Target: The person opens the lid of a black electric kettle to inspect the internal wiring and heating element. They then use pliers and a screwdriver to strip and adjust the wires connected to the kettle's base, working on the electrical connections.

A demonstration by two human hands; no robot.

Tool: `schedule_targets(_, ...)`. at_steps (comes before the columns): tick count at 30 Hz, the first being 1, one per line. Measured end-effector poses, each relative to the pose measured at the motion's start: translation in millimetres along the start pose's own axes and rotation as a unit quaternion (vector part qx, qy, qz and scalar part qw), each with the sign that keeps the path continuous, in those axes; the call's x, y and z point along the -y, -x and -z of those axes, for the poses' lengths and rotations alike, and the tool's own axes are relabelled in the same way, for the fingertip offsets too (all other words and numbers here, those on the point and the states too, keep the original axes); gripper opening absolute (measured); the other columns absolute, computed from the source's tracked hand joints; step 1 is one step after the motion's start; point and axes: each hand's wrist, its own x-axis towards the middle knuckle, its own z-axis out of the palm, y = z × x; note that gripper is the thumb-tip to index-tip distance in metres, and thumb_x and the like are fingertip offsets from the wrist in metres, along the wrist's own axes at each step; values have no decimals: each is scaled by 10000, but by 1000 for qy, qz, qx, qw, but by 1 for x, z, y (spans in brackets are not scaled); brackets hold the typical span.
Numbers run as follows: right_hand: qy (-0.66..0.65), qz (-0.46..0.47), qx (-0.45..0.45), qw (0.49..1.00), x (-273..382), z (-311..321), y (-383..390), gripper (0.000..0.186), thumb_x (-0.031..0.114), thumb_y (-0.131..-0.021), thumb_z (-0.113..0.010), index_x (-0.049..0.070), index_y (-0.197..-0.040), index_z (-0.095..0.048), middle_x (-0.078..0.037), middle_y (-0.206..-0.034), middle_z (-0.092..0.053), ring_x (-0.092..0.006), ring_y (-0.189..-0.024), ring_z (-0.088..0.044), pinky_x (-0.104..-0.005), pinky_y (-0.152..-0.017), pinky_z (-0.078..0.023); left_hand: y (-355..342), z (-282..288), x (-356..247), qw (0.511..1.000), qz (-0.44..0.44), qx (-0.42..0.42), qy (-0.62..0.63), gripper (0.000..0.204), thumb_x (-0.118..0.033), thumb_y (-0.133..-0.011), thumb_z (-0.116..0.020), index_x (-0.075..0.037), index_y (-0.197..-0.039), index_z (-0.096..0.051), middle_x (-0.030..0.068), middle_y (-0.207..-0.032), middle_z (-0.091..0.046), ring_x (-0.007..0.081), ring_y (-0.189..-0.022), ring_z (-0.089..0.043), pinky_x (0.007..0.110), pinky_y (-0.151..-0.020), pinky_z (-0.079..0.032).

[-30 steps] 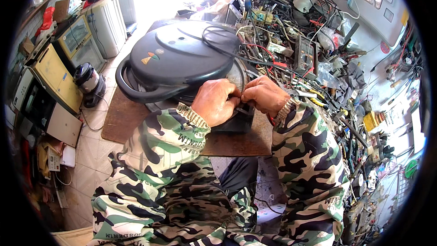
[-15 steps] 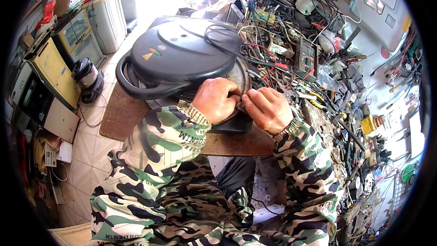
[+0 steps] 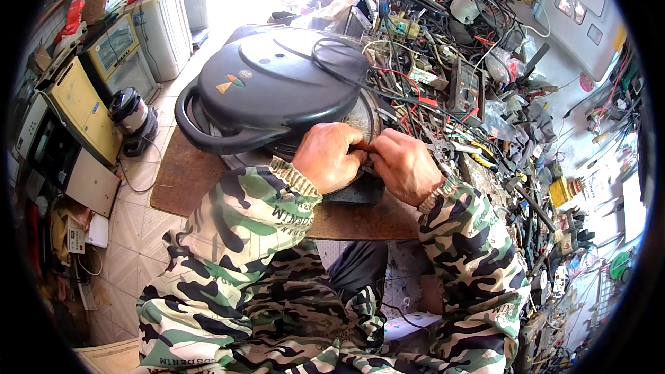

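Note:
A black electric griddle (image 3: 277, 83) with a rounded lid and a thick looped handle (image 3: 187, 121) rests on a brown wooden board (image 3: 183, 180). At its near right edge, my left hand (image 3: 329, 157) is closed in a pinch, its fingertips bent toward the rim. Close against it, my right hand (image 3: 405, 166) is pinched too, and the fingertips of both meet. Whatever lies between them is hidden or too small to name. A black power cord (image 3: 329, 40) loops over the lid and runs off to the right.
A dense heap of wires, tools and parts (image 3: 443, 62) crowds the right side, with yellow-handled pliers (image 3: 483, 154) near the board. On the left, a black and silver appliance (image 3: 131, 114) stands on the tiled floor beside several cabinets (image 3: 82, 107).
My right hand has shifted slightly left and turned inward, its fingers now tighter against the left hand's. My left hand has dipped a little. The griddle stays almost where it was.

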Motion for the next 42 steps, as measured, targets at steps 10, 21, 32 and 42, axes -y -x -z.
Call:
schedule_targets(10, -397, -407, 134, 811, -1, 20, -11, 232, 158, -943, -649, -63, -915, -715, -40, -672, -624, -113, -538, -552, -278, -503, -437, -3, -9, 1, 1000, -18, -10, 7, 172, -107, -792, -795, -23, -942, -778, 193, -884, -715, 402, -873, -705, 472, -789, -554)
schedule_targets(21, 266, 270, -21, 925, 4, 21, 3, 368, 132, -728, -691, -8, -1068, -692, -103, -1031, -646, -231, -855, -631, -355, -736, -548, 0, -8, 4, 999, -16, -26, 16, 162, -107, -818, -765, -26, -958, -784, 209, -873, -710, 415, -864, -700, 477, -774, -554)
schedule_targets(32, 11, -82, -7, 997, 17, 3, 5, 132, 127, -944, -649, -3, -954, -630, -196, -914, -644, -446, -833, -645, -490, -720, -539, 0, -6, 1, 1000, -20, -11, 11, 178, -146, -817, -794, -27, -948, -781, 211, -874, -702, 424, -862, -687, 486, -765, -537)
schedule_targets(42, -190, -229, 13, 955, 19, 7, -6, 186, 130, -937, -706, -46, -999, -710, -163, -809, -696, -291, -788, -720, -392, -727, -562, 5, -1, 9, 999, -7, -31, 7, 166, -120, -810, -795, -33, -951, -782, 203, -865, -704, 417, -866, -694, 484, -778, -543)
